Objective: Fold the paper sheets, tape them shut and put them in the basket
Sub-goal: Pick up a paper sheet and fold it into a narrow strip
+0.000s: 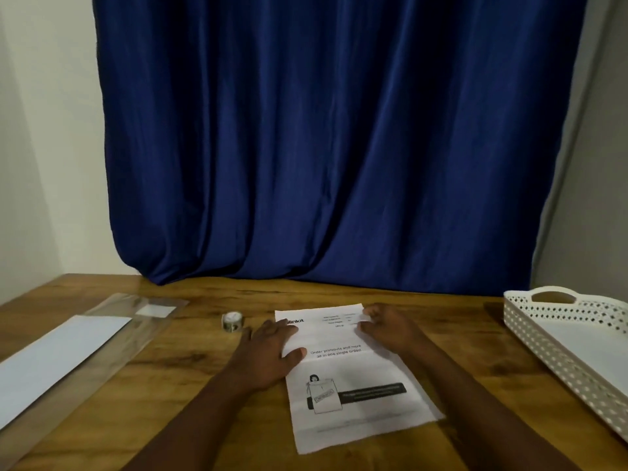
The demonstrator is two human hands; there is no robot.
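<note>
Printed paper sheet [360,379] lies flat on the wooden table [176,379], lower centre of frame, long side running away from the camera and slightly angled. Text and a small drawing are visible on it, with a faint crease line across the middle.

Left hand [272,351] sits on the sheet's left edge, centre of frame, palm down, fingers spread and mostly straight, pressing the paper to the table. Thumb lies on the paper near the printed lines.

Right hand [390,326] is at the sheet's far right corner, right of centre. Fingers are curled in at the top edge and seem to pinch the corner, though blur makes the exact contact hard to read.

Small roll of tape [232,321] stands on the table just left of the sheet's far edge, near the left hand's fingertips but apart from them.

White perforated basket [530,338] sits at the right edge of frame, well apart from the sheet, with a handle cutout on its far wall.

Clear plastic sleeve [136,338] with white paper stack [57,355] inside lies along the left side of frame.

Blue curtain [339,137] fills the upper frame behind the table.
</note>
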